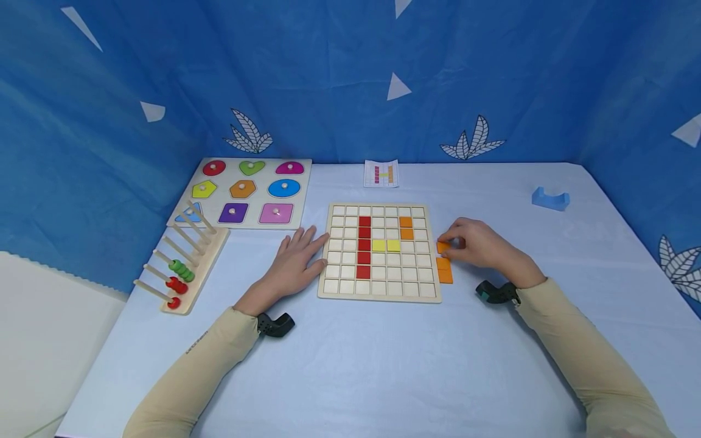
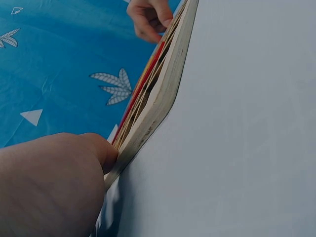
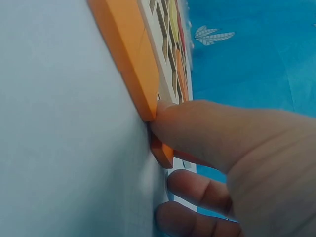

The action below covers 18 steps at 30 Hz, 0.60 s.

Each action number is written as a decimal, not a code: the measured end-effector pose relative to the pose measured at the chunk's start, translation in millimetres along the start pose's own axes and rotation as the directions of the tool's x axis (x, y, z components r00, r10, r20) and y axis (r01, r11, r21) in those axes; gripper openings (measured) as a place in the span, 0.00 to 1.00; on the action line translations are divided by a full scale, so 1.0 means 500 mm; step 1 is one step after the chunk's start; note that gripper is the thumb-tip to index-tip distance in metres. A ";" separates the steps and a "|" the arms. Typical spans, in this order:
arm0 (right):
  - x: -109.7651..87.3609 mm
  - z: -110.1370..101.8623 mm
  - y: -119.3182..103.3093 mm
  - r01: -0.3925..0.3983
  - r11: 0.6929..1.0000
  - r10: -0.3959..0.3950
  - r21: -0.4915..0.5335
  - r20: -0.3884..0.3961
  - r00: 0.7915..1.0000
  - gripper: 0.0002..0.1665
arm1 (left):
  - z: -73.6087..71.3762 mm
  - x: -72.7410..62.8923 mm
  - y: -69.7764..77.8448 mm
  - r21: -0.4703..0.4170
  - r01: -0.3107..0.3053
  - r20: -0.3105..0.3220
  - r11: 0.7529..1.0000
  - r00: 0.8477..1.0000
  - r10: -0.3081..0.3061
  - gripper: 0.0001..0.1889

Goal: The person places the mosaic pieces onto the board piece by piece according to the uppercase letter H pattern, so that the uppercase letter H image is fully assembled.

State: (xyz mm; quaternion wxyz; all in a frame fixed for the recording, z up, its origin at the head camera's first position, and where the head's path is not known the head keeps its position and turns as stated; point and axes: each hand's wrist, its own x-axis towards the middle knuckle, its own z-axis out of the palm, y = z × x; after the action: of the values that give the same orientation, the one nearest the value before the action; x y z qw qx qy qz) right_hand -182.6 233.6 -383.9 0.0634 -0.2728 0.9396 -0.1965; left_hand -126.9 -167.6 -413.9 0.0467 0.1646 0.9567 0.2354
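Note:
A wooden grid board (image 1: 378,298) lies flat in the middle of the table. Several red tiles (image 1: 364,246) form a column in it, two yellow tiles (image 1: 386,245) sit side by side, and two orange tiles (image 1: 406,228) fill cells at upper right. My left hand (image 1: 292,264) rests at the board's left edge, fingers extended and touching the rim. Just off the right edge, my right hand (image 1: 476,243) pinches an orange square tile (image 3: 163,154) between thumb and fingers, low over the table. Two loose orange tiles (image 1: 445,271) lie directly below it, beside the board.
A small printed pattern card (image 1: 381,174) lies behind the board. At back left is a shape-puzzle board (image 1: 254,216) with knobs; a peg rack (image 1: 210,261) with red and green beads stands before it. A blue holder (image 1: 550,199) sits at back right.

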 end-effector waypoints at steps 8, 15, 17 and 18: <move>0.001 0.001 0.002 -0.015 1.000 0.015 -0.008 0.006 1.000 0.18 | -0.001 0.000 0.000 0.003 0.004 0.003 1.000 1.000 -0.004 0.33; 0.003 0.003 0.004 -0.014 1.000 0.014 -0.012 0.003 1.000 0.18 | -0.002 0.000 0.001 0.008 0.004 0.008 1.000 1.000 -0.004 0.33; 0.003 0.004 0.004 -0.018 1.000 0.018 -0.011 0.000 1.000 0.18 | -0.001 0.000 0.000 0.007 0.003 0.007 1.000 1.000 -0.003 0.33; 0.003 0.004 0.004 -0.021 1.000 0.021 -0.011 -0.001 1.000 0.18 | -0.001 0.000 0.000 0.006 0.002 0.007 1.000 1.000 -0.002 0.33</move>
State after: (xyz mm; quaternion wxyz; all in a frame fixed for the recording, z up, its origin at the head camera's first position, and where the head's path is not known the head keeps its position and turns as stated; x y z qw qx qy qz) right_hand -184.2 233.5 -386.6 0.0635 -0.2632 0.9435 -0.1909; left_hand -127.1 -167.8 -413.3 0.0498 0.1646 0.9574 0.2320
